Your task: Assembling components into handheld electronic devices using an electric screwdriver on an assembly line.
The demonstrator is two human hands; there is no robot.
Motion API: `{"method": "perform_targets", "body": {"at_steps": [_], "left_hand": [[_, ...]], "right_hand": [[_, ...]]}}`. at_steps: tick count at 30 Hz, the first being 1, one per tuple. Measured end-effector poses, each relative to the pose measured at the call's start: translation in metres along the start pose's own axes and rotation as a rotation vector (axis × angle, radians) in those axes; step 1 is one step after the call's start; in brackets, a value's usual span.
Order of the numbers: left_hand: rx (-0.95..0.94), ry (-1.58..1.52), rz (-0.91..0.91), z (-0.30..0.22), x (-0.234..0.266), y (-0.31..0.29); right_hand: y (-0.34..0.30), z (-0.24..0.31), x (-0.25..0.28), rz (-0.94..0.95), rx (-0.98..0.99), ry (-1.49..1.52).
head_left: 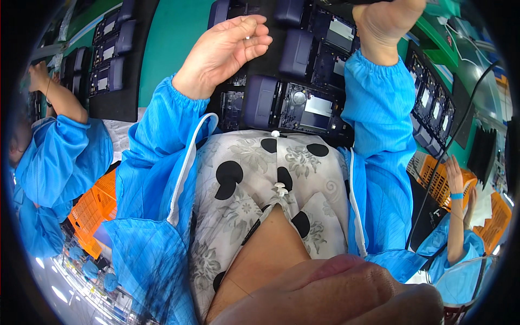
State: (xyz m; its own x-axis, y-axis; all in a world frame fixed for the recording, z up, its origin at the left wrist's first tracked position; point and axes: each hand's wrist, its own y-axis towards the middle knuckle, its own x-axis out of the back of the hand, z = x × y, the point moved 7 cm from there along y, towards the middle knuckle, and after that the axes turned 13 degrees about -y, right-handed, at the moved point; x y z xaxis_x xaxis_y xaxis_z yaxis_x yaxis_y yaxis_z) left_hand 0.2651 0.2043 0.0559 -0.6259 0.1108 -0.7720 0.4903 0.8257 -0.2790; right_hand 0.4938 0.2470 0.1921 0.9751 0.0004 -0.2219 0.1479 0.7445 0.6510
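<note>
My left hand (230,51) hovers over the left side of the bench, its fingers curled in against the thumb. A tiny pale spot shows between the fingertips, too small to name. Beneath and to its right are several dark purple device housings (261,103), lying opened beside their halves with circuit boards (309,108) and silver plates. My right hand (387,24) reaches past the far end of these devices. Its fingers run out of the picture at the top edge, so what they touch is hidden.
More opened devices lie at the left (108,51) and right (433,103) on black mats over a green bench top (170,43). A black cable (467,108) hangs at the right. Orange baskets (89,214) stand lower down. Co-workers in blue sleeves (62,157) sit on both sides.
</note>
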Motion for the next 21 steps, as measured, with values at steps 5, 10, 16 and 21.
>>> {"method": "perform_targets", "body": {"at_steps": [5, 10, 16, 21], "left_hand": [[0.052, -0.103, 0.094, 0.001, 0.005, 0.003], [0.003, -0.088, 0.114, 0.001, 0.002, 0.002], [0.006, -0.078, 0.13, 0.0, 0.003, 0.002], [0.022, -0.097, 0.119, 0.0, 0.001, 0.001]], "right_hand": [[-0.004, 0.004, -0.013, 0.037, -0.083, -0.038], [-0.004, -0.01, -0.003, -0.02, -0.153, -0.119], [-0.004, -0.016, -0.001, -0.003, -0.131, -0.103], [-0.005, -0.015, -0.001, -0.018, -0.138, -0.084]]}}
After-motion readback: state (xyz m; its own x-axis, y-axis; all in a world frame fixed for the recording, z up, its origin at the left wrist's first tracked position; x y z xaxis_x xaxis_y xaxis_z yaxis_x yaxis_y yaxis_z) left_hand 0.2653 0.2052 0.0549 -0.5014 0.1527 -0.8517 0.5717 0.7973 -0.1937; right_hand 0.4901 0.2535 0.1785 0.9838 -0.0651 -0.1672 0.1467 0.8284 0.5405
